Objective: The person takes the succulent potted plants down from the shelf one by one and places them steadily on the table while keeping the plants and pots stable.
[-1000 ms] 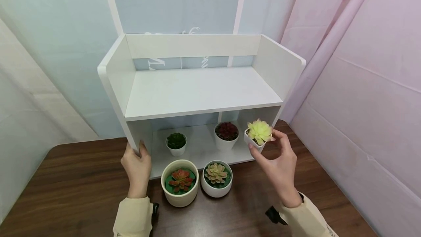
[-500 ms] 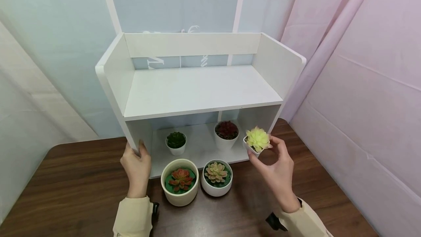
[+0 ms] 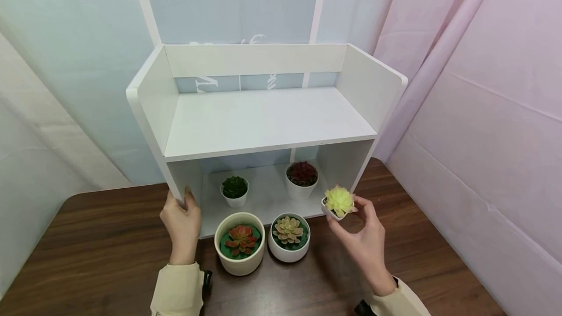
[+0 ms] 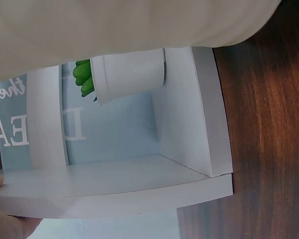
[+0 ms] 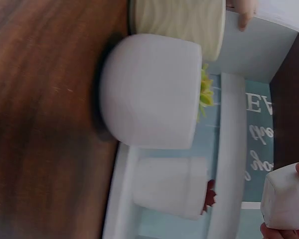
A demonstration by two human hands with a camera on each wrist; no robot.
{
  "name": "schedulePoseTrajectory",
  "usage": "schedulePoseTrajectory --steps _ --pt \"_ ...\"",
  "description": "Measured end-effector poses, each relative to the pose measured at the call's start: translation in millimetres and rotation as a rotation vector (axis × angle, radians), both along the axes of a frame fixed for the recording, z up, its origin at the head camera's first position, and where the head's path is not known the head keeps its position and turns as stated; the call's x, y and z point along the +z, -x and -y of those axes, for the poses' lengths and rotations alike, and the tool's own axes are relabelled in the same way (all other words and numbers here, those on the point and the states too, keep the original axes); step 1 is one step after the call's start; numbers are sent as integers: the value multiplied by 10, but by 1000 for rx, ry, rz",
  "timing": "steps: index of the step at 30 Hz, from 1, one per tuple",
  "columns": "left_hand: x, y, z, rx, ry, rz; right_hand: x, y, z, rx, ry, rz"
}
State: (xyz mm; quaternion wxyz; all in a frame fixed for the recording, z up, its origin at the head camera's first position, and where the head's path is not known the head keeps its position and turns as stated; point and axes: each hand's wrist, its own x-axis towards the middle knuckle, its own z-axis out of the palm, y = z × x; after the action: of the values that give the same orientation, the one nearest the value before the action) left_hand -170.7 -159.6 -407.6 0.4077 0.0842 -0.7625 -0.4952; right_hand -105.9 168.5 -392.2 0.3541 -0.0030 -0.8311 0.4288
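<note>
The right hand holds a small white pot with a pale yellow-green plant, fingers pinching the pot's sides, thumb below. The pot is off the table, tilted, just in front of the right front corner of the white shelf unit.

The left hand rests against the unit's left front upright, thumb and fingers pressed to its edge.

Lower compartment: a small white pot with a dark green plant stands left of centre; a taller white pot with a dark red plant stands right of centre, near the back. The two are well apart.

On the table, touching the unit's front edge: a cream ribbed pot with a red-tipped plant, and just beside it a white round pot with a pinkish-beige plant.

The upper shelf board carries nothing. Open floor shows in the lower compartment's right front corner, nearest the held pot.
</note>
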Motion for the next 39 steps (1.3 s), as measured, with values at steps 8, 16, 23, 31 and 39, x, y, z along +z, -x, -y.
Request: schedulePoseTrajectory --steps 8,16,23,31,39 --pt "6 -8 -8 0 -10 3 -148 -54 5 7 7 25" --pt "1 -5 -8 1 -7 1 -220 -85 23 15 40 50" --pt "1 -4 -9 0 -7 -1 -300 -101 33 20 66 101" --pt "7 -1 -13 3 -1 -2 -382 -96 32 -32 37 154" --pt "-4 7 -8 9 2 -4 -431 -94 24 -36 63 217"
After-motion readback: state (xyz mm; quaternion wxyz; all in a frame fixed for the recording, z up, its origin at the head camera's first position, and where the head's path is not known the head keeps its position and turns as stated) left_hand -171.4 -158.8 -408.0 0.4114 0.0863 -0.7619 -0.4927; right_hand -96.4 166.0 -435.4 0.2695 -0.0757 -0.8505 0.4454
